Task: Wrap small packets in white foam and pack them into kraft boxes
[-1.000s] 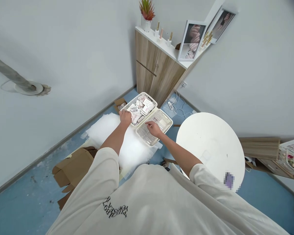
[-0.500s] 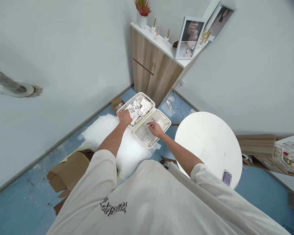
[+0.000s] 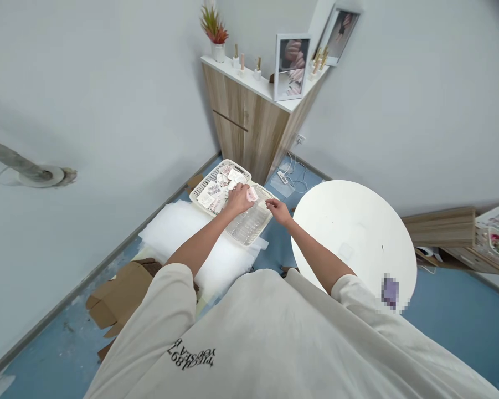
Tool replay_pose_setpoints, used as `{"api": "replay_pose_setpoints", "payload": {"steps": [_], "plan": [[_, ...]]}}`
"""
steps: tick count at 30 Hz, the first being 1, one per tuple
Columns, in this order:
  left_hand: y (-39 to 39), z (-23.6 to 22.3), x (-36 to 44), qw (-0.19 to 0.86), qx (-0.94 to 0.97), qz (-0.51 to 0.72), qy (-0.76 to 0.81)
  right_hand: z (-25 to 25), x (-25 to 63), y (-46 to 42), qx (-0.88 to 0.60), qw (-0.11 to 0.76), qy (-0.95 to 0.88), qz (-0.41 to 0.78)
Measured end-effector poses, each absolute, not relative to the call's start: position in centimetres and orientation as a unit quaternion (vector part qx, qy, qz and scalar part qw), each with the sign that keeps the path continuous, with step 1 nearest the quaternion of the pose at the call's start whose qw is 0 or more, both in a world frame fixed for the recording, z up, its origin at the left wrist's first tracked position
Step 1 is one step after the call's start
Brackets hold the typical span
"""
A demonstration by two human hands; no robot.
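My left hand [image 3: 240, 200] is closed on a small white-and-pink card-like packet [image 3: 252, 194], above the seam between two white plastic baskets. The left basket [image 3: 197, 194] contains several similar printed packets [image 3: 211, 191] lying loosely over each other. In the right basket [image 3: 249, 244] lie clear plastic pieces [image 3: 245, 224], too small to make out exactly. Over that basket's right edge hovers my right hand [image 3: 279, 211], its thumb and fingers pinched together. Whatever sits between those fingertips, if anything, cannot be made out.
White foam sheets [image 3: 178, 230] lie under and beside the baskets. A wooden cabinet [image 3: 249, 116] stands behind, carrying bottles and framed photos. A round white table [image 3: 353, 221] is at right, a power strip [image 3: 282, 177] on the floor, and flattened cardboard [image 3: 120, 288] at left.
My left hand has moved right from the left basket's near edge and now holds a packet. My right hand has shifted right, toward the right basket's outer edge. The view has turned slightly.
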State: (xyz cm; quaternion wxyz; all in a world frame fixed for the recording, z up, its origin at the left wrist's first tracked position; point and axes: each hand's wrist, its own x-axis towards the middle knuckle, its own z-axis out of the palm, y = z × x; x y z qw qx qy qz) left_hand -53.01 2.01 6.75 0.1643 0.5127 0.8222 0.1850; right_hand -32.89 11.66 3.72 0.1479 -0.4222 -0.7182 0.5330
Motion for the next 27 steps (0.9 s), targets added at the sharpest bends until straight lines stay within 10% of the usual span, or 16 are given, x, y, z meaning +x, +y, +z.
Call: {"api": "replay_pose_setpoints", "payload": {"steps": [27], "plan": [[10.2, -1.4, -6.3, 0.455, 0.592, 0.179, 0.641, -2.0, 11.8, 11.2, -0.684, 0.261, -0.385, 0.561]]}}
